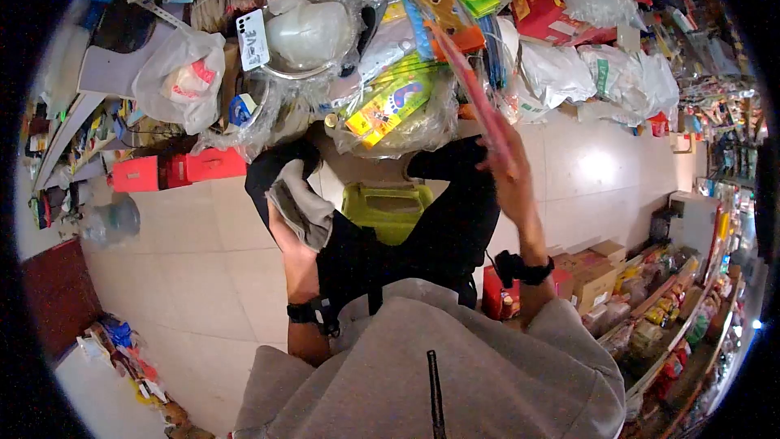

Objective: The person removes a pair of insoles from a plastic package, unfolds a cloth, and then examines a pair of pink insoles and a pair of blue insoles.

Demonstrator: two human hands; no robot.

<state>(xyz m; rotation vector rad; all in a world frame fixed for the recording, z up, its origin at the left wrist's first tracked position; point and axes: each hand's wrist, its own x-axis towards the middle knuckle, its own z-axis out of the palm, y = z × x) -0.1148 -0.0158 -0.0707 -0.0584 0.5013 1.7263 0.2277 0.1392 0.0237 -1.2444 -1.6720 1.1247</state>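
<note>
My left hand (pixel 286 232) is low over my left thigh, with a grey-beige piece of cloth (pixel 302 203) bunched over it; the cloth hides most of the fingers. Raised in front of my right knee, my right hand (pixel 510 169) is closed around a long, thin pinkish-red item (pixel 479 97), seen nearly edge-on and blurred. Its far end reaches up to an orange and brown plastic packet (pixel 439 2) on the pile. Below that lies a yellow-green packet with a footprint print (pixel 394 106), among clear plastic wrapping.
A white phone (pixel 253 40) leans beside a plastic-wrapped roundish bundle (pixel 309 32). White plastic bags (pixel 621 77) line the right side of the pile. Between my legs is a green plastic stool (pixel 386 210). Red boxes (pixel 215 164) stand at left, cardboard boxes (pixel 593 283) and stocked shelves at right.
</note>
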